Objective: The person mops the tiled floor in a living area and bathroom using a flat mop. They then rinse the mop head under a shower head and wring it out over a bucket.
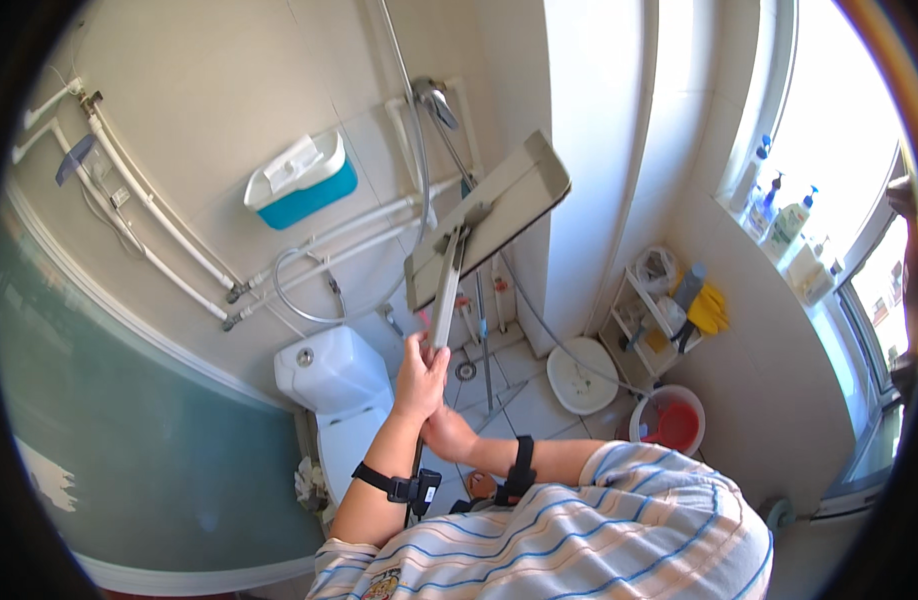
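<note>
A flat mop is raised in front of me, its wide beige rectangular head (519,205) tilted up toward the wall and the white column. Its grey handle (446,305) runs down from the swivel joint into my hands. My left hand (419,378) is wrapped round the handle higher up. Just below it, my right hand (449,433) also closes round the handle, with its fingers partly hidden. Below my hands, a thin dark length of handle shows beside my left forearm. The mop head's far face is out of sight.
A white toilet (331,370) stands below left, beside a frosted shower screen (169,430). Pipes, a shower hose and a teal-and-white box (304,185) line the wall. At right are a rack (644,320), a white basin (582,375), a bucket (639,415) and windowsill bottles (789,222).
</note>
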A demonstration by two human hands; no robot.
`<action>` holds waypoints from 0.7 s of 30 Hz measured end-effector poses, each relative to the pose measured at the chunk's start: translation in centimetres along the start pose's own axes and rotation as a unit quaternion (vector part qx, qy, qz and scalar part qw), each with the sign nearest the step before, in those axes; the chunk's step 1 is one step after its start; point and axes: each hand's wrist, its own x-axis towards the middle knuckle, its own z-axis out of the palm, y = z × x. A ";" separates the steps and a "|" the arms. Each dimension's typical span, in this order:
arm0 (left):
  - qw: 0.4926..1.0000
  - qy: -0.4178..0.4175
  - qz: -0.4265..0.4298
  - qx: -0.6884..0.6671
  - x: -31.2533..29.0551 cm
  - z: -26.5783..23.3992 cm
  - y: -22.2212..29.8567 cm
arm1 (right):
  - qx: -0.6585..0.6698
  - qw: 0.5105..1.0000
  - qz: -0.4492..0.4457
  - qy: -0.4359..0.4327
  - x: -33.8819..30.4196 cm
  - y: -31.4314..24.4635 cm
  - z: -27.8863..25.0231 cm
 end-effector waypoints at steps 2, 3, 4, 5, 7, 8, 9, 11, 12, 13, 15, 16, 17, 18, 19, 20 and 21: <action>1.000 0.020 -0.010 0.011 1.4 -0.3 -1.3 | -0.010 0.992 0.071 -0.107 0.4 -0.8 -1.4; 0.994 -0.007 -0.103 -0.023 1.9 -0.9 -1.9 | -0.010 0.984 0.087 -0.155 0.6 -1.3 -2.1; 0.987 -0.023 -0.123 -0.101 2.0 -1.6 -2.4 | -0.120 0.960 0.033 -0.251 1.3 -2.4 -4.2; 0.956 -0.045 -0.227 -0.179 2.1 -2.3 -3.0 | -0.236 0.923 -0.025 -0.301 1.8 -3.5 -6.0; 0.937 -0.051 -0.252 -0.236 1.9 -4.1 -4.4 | -0.147 0.879 0.102 -0.442 3.5 -6.5 -11.4; 0.931 -0.050 -0.243 -0.267 2.0 -5.0 -5.3 | -0.107 0.875 0.104 -0.462 4.7 -8.3 -14.4; 0.938 -0.056 -0.220 -0.261 1.9 -5.7 -6.3 | -0.079 0.876 0.113 -0.462 5.9 -10.4 -17.4; 0.901 -0.095 -0.236 -0.352 1.9 -7.0 -8.7 | -0.046 0.909 0.065 -0.409 8.7 -14.9 -23.0; 0.901 -0.111 -0.218 -0.357 1.9 -7.6 -9.9 | -0.027 0.951 0.028 -0.306 10.2 -17.3 -25.2; 0.900 -0.132 -0.205 -0.362 2.2 -7.8 -11.1 | -0.001 0.962 -0.013 -0.272 11.8 -20.2 -27.5; 0.643 -0.322 -0.226 -0.657 5.3 -9.2 -13.4 | -0.026 0.983 -0.145 -0.109 15.0 -26.2 -30.6; 0.704 -0.299 -0.207 -0.610 5.1 -9.6 -14.0 | -0.054 0.978 -0.197 -0.045 16.7 -29.3 -31.8; 0.810 -0.231 -0.186 -0.506 6.5 -9.8 -14.5 | -0.070 0.963 -0.257 0.029 18.4 -32.7 -32.8; 0.858 -0.193 -0.180 -0.441 7.4 -9.8 -14.7 | -0.083 0.952 -0.285 0.072 20.2 -35.9 -33.8; 0.876 -0.177 -0.173 -0.414 8.5 -9.8 -14.7 | -0.091 0.930 -0.334 0.126 21.9 -39.1 -34.5; 0.884 -0.167 -0.169 -0.402 9.4 -9.7 -14.5 | -0.110 0.913 -0.357 0.161 23.8 -42.1 -35.5; 0.891 -0.158 -0.164 -0.393 10.2 -9.6 -14.2 | -0.125 0.892 -0.389 0.194 25.6 -45.0 -36.2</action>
